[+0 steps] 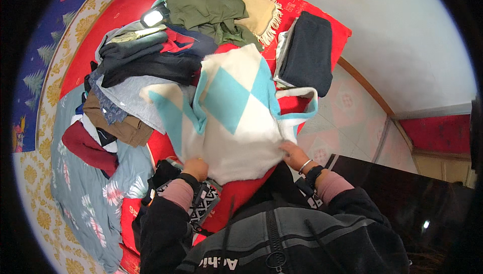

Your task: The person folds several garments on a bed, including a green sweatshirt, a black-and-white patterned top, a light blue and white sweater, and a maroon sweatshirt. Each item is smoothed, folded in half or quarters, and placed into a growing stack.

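A fuzzy cream sweater with light-blue diamonds lies spread in front of me, its hem toward me. My left hand is closed on the sweater's lower left edge. On the other side, my right hand pinches its lower right edge. One sleeve folds over at the left; the other bends into a loop at the right, with red cloth showing through it. Under the sweater is a red bed cover. The fingertips of both hands are partly hidden by the fabric.
Dark folded trousers lie stacked at the far right. Piled at the left are dark clothes, brown trousers and a maroon garment. An olive garment and a lit lamp are farther back. A glossy dark table stands right.
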`<state>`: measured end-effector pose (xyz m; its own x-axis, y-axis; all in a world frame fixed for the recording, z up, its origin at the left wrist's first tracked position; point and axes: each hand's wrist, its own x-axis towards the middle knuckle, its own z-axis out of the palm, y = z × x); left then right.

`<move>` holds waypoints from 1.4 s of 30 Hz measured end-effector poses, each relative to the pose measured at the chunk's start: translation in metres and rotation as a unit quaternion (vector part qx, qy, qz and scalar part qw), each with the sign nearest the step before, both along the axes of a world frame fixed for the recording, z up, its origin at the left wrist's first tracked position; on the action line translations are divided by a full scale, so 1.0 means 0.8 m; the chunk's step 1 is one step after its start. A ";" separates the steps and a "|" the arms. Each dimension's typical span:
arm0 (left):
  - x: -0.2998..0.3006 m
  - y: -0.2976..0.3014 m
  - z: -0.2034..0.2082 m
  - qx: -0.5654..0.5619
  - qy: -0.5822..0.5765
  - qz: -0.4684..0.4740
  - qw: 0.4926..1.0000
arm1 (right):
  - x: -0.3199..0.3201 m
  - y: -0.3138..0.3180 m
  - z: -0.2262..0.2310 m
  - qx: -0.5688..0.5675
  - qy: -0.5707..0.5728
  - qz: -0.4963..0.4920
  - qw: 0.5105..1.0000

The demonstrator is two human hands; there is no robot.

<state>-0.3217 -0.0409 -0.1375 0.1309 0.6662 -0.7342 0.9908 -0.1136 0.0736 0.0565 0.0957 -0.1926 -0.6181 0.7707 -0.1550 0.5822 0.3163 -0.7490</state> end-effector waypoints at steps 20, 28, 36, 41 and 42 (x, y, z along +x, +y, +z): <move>0.210 0.032 -0.004 0.104 -0.268 0.149 0.946 | 0.008 0.155 -0.022 -0.479 0.391 -0.411 0.670; 0.210 0.039 -0.015 0.037 -0.203 0.028 0.978 | 0.082 0.093 0.084 -0.332 0.493 -0.507 0.624; 0.167 0.076 -0.066 -0.091 -0.525 0.593 0.604 | -0.051 0.086 0.109 0.147 0.100 0.075 0.981; 0.108 0.092 -0.079 -0.028 -0.595 0.764 0.248 | -0.089 0.037 0.065 0.135 -0.096 0.154 0.974; 0.103 0.091 -0.082 -0.035 -0.594 0.770 0.230 | -0.081 0.028 0.058 0.131 -0.135 0.159 0.969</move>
<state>-0.2394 0.0320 -0.2028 -0.0843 0.5868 -0.8053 -0.8720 0.3476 0.3446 -0.0085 0.1181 -0.1460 -0.7948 0.5829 -0.1689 0.5880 0.6706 -0.4523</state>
